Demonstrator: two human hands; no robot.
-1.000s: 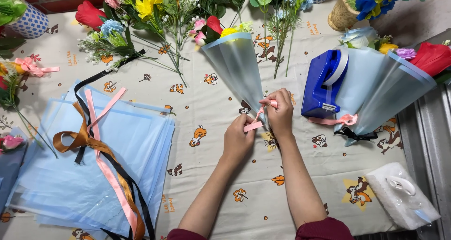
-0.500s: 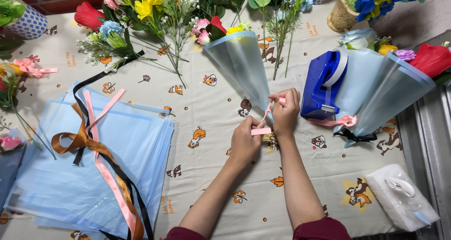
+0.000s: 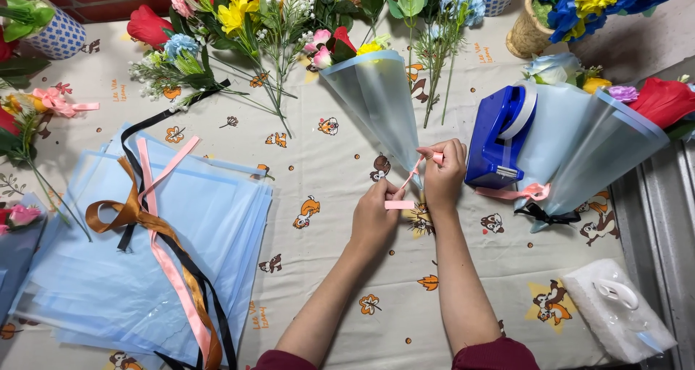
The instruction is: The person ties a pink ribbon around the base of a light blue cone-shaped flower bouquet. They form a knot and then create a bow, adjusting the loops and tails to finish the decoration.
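Two hands: I see left hand (image 3: 374,214) pinching one end of the thin pink satin ribbon (image 3: 410,176); right hand (image 3: 443,173) gripping the other end
Cone: pale blue translucent wrapped bouquet (image 3: 376,98) lies on the printed tablecloth (image 3: 326,218), tip between my hands
Progress: I judge ribbon looped at the tip, bow not yet tied

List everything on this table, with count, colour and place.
wrapped bouquet: one, pale blue cone, centre
pink ribbon: one, pink, around the cone's tip
tape dispenser: one, blue, right of centre
finished bouquets: two, pale blue wraps, right
wrapping sheets: stack, pale blue, left
loose ribbons: several, pink, brown, black, on the stack
loose flowers: many, mixed colours, top edge
white packet: one, lower right
tablecloth: cream, cartoon print
left hand: holds a ribbon end
right hand: fingers pinch the other end
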